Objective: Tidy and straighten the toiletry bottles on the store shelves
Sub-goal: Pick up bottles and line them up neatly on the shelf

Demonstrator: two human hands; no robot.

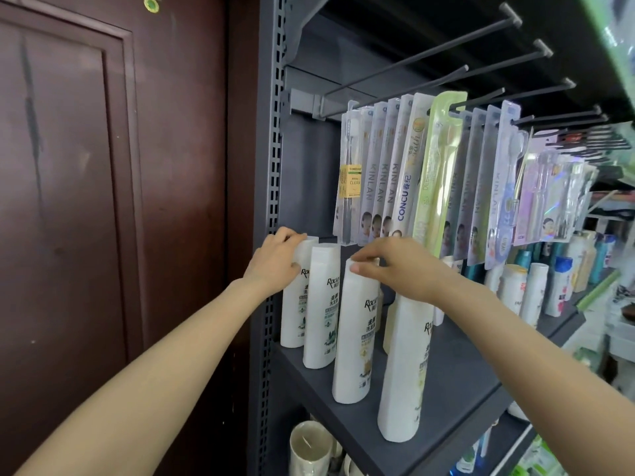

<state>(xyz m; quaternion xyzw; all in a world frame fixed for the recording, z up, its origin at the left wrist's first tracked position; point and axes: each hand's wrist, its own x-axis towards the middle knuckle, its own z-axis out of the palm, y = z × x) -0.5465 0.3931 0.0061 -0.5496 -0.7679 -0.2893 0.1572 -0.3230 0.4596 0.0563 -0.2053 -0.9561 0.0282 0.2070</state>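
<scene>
Four tall white shampoo bottles are lined up at the left end of the dark shelf (457, 383), under the hanging toothbrush packs (395, 166). The left hand (275, 261) is wrapped around the cap of the rearmost bottle (295, 297), next to the perforated upright (273, 132), fingers curled over the top, thumb on the front. The right hand (395, 266) is pinched narrow on the cap of the third bottle (355, 331), thumb and fingertips closed on it. The second bottle (321, 304) stands untouched between the two hands. The front bottle (407, 369) is partly hidden under the right wrist and looks to lean slightly, though lens distortion may account for that.

Step judged in hand: squaring the row so labels face out and bottles stand upright in one line.

How it is best done:
- Bottles should be turned from the cap with small twists, base kept flat on the shelf, not lifted.
- Tall narrow bottles are likely top-heavy; a push at the cap could tip one into its neighbour, so one bottle should be steadied while the other is moved.
- Even gaps should be left between the bottles.
- The right wrist should be kept clear of the front bottle, which sits near the shelf edge and could be knocked off.
- Knuckles should be kept low, away from the toothbrush packs just above.

More bottles further right (536, 286) appear not yet dealt with.
</scene>
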